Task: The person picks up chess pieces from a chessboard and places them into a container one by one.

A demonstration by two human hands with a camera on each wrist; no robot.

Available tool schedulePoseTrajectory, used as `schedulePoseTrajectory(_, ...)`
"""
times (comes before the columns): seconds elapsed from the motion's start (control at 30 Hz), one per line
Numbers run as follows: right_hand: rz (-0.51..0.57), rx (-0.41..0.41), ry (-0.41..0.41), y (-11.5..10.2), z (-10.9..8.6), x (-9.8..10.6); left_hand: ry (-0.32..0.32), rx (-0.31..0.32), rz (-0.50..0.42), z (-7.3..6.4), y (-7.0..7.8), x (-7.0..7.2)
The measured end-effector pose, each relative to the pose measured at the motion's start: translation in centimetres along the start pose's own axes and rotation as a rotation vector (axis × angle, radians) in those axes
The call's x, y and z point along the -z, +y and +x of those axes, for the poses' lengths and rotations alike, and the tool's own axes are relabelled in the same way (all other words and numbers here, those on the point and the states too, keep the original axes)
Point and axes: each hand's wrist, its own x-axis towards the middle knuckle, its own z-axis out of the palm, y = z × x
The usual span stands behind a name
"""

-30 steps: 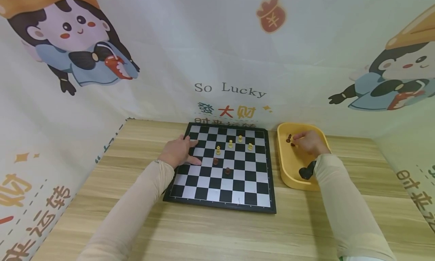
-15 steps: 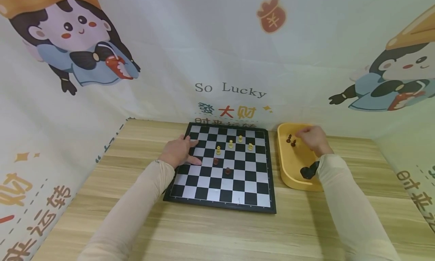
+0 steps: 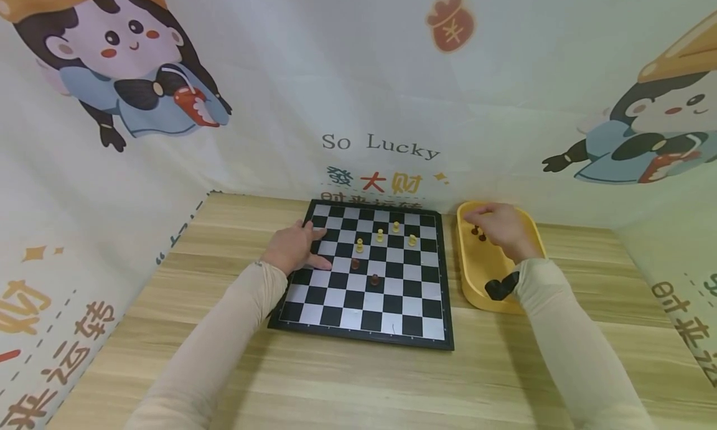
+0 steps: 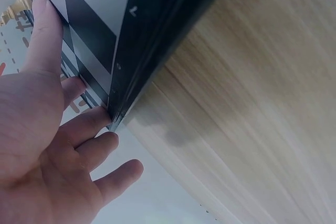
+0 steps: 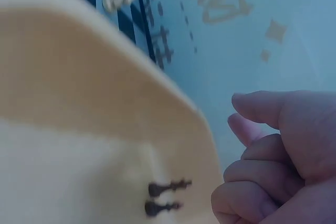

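My left hand (image 3: pixel 291 249) rests on the left side of the chessboard (image 3: pixel 403 308), thumb and fingers spread over its edge. In the left wrist view its fingertips touch the black rim (image 4: pixel 131 66). Over the far end of the yellow tray (image 3: pixel 480 268) hovers my right hand (image 3: pixel 501 228). Its thumb and forefinger stand slightly apart, the other fingers loosely curled, and nothing shows between them. Two dark chess pieces (image 5: pixel 167 187) lie side by side in the tray below it. Several light chess pieces (image 3: pixel 360 246) and two dark ones (image 3: pixel 374 280) are on the board.
The wooden table (image 3: pixel 358 386) bears board and tray, with a gap between them. A printed cloth (image 3: pixel 291 94) hangs close behind both. A black device (image 3: pixel 502 285) on the right wrist is over the tray.
My right hand has let go of a dark chess piece in the tray, lifted off to the right, then swung left over the tray's far end. My left hand has stayed in place.
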Motion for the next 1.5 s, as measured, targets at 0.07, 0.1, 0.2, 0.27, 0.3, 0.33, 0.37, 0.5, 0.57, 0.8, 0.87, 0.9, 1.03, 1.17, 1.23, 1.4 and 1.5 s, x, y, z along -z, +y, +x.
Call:
schedulePoseTrajectory(0.07,0.007,0.019,0.000,-0.6,-0.2,-0.5,0.005,-0.002,0.004,0.0,0.0,0.0)
schedulePoseTrajectory(0.1,0.011,0.027,0.005,-0.9,-0.2,-0.7,0.006,-0.003,0.005,0.0,0.0,0.0)
schedulePoseTrajectory(0.2,0.024,0.045,0.010,-1.6,-0.3,-1.4,0.010,0.000,0.001,-0.1,0.0,0.1)
schedulePoseTrajectory(0.27,0.012,0.056,0.004,-2.0,-0.4,-1.8,0.009,0.000,-0.001,-0.2,0.1,0.1)
schedulePoseTrajectory(0.3,0.008,0.058,0.000,-2.2,-0.4,-2.0,0.008,-0.001,0.000,-0.2,0.1,0.1)
schedulePoseTrajectory(0.33,0.007,0.058,-0.007,-2.4,-0.4,-2.2,0.005,0.001,0.000,-0.2,0.1,0.1)
schedulePoseTrajectory(0.37,0.004,0.062,-0.013,-2.5,-0.5,-2.4,0.004,0.000,0.003,-0.2,0.1,0.1)
schedulePoseTrajectory(0.5,0.022,0.080,-0.039,-3.2,-0.7,-3.2,0.007,-0.003,0.012,-0.1,0.0,0.0)
schedulePoseTrajectory(0.57,0.023,0.106,-0.049,-3.6,-0.9,-3.5,0.011,-0.007,0.019,-0.1,0.0,0.0)
schedulePoseTrajectory(0.8,0.054,0.170,-0.078,-4.3,-1.6,-4.4,0.013,-0.010,0.027,-0.1,0.0,0.1)
schedulePoseTrajectory(0.87,0.060,0.167,-0.085,-4.5,-1.9,-4.6,0.011,-0.011,0.026,0.0,0.0,0.1)
schedulePoseTrajectory(0.9,0.064,0.163,-0.090,-4.7,-2.0,-4.8,0.010,-0.012,0.023,0.0,0.0,0.1)
schedulePoseTrajectory(1.03,0.075,0.139,-0.103,-5.0,-2.4,-5.5,0.007,-0.018,0.014,-0.1,0.0,0.1)
schedulePoseTrajectory(1.17,0.060,0.149,-0.102,-5.0,-2.6,-6.5,0.012,-0.022,0.008,-0.1,0.0,0.1)
schedulePoseTrajectory(1.23,0.062,0.152,-0.116,-4.9,-2.7,-7.1,0.015,-0.022,0.008,-0.1,0.0,0.1)
schedulePoseTrajectory(1.4,0.097,0.171,-0.165,-5.0,-3.0,-8.3,0.019,-0.020,0.005,-0.2,0.1,0.1)
schedulePoseTrajectory(1.5,0.097,0.199,-0.180,-5.2,-3.3,-9.0,0.023,-0.022,0.010,-0.2,0.0,0.0)
